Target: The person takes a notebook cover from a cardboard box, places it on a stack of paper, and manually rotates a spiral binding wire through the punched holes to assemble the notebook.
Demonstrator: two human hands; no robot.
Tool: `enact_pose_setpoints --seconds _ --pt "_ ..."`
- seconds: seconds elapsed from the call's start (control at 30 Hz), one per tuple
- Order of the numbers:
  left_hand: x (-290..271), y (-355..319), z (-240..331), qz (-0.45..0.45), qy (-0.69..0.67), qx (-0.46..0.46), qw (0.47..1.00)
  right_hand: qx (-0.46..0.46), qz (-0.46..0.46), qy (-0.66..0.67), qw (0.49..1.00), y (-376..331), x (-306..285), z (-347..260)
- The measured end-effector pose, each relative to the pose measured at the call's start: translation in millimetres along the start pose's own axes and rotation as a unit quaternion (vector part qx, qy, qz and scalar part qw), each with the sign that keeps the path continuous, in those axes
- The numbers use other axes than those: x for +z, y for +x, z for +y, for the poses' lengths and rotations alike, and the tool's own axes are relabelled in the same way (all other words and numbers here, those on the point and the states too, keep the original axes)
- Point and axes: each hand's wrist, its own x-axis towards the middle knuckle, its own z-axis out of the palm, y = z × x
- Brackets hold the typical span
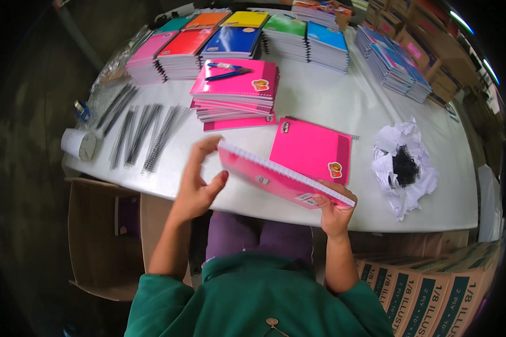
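A pink notebook (264,178) is held tilted above the table's near edge, its white page edges facing up and away. My right hand (335,213) grips its right end, thumb on the cover. At the other end my left hand (199,180) is open, thumb and fingers spread apart beside the notebook's corner. Just beyond lies another pink notebook (309,147) flat on the table, a wire coil along its far edge. Behind it stands a pile of pink notebooks (236,84) with two blue pens (226,74) on top.
Loose wire coils (143,135) lie at the left, near a white roll (78,144). Stacks of coloured notebooks (230,42) line the back. Crumpled white paper (388,147) holds black scraps (405,167) at the right. An open cardboard box (104,264) stands below left; cartons (433,292) sit below right.
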Motion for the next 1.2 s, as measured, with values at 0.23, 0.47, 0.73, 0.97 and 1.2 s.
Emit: enact_pose_setpoints --seconds 0.23,0.47,0.73,0.97,1.2 --pt "-1.3 -26.2 -75.4 -0.108 0.170 -0.095 0.975 0.068 -0.115 -0.086 0.987 -9.2 -10.7 32.5" --pt "-111.6 42.6 -154.0 0.170 0.607 -0.168 0.758 0.040 -0.129 -0.006 0.991 -2.4 5.6 15.1" --pt "-152.7 67.4 -98.1 0.192 0.587 -0.088 0.781 0.043 -0.103 -0.003 0.994 -1.7 -3.1 8.9" --pt "-127.8 62.3 -88.3 0.120 0.579 -0.074 0.803 0.034 -0.070 -0.072 0.994 -5.8 -11.7 19.9" --pt "-105.7 62.1 -68.2 0.153 0.392 0.003 0.907 0.065 -0.046 -0.082 0.993 -6.2 -10.2 20.4"
